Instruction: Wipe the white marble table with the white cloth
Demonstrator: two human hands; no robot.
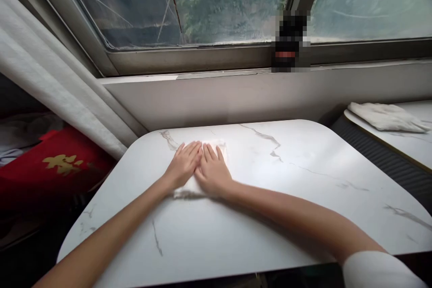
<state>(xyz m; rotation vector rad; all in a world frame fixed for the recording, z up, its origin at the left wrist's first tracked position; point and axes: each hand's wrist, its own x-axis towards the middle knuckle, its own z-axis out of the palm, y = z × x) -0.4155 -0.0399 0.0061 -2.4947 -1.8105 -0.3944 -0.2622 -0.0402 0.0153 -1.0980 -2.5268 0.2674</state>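
Note:
Both hands lie side by side on a white cloth point(191, 191) that rests on a white table point(290, 225) with grey marble veins. My left hand point(185, 162) presses flat on the cloth's left part, fingers stretched toward the window. Beside it, my right hand point(213, 168) also lies flat, its fingers pointing away from me. The two hands touch at the thumbs and index fingers. Most of the cloth is hidden under them; its near edge looks crumpled and a strip shows past the right fingertips.
Beyond the table is a wall with a window frame point(189, 60). A light curtain point(64, 76) hangs at the left, by a red fabric item point(37, 175) with gold lettering. At the right, another white cloth point(384, 116) lies on a second marbled surface point(415, 148).

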